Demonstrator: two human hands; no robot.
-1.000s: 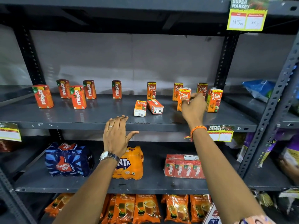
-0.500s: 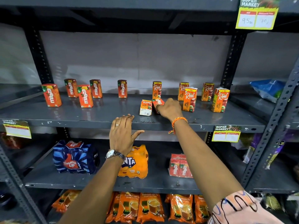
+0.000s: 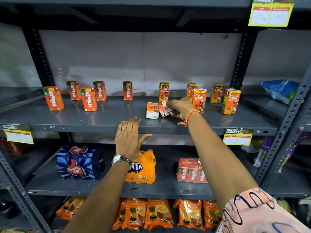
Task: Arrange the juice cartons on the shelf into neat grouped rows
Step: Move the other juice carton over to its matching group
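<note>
Several orange Maaza cartons point(image 3: 88, 98) stand scattered on the left of the grey metal shelf point(image 3: 104, 118). Several Real cartons point(image 3: 231, 101) stand upright on the right. Two Real cartons lie toppled mid-shelf: one point(image 3: 152, 110) lies free, and the other fallen Real carton point(image 3: 165, 109) is tilted in the fingers of my right hand point(image 3: 181, 108). My left hand point(image 3: 128, 138) rests flat with fingers spread on the shelf's front edge, holding nothing.
On the lower shelf sit a blue Thums Up pack point(image 3: 79, 163), an orange Fanta pack point(image 3: 142, 167) and a shrink-wrapped Maaza pack point(image 3: 191, 170). Tea pouches point(image 3: 158, 214) fill the bottom shelf. Price tags point(image 3: 238, 136) hang on shelf edges. A blue bag point(image 3: 281, 89) lies far right.
My right hand left the upright Real cartons, moved left and down to the toppled carton and closed its fingers on it. The left hand stayed on the shelf edge.
</note>
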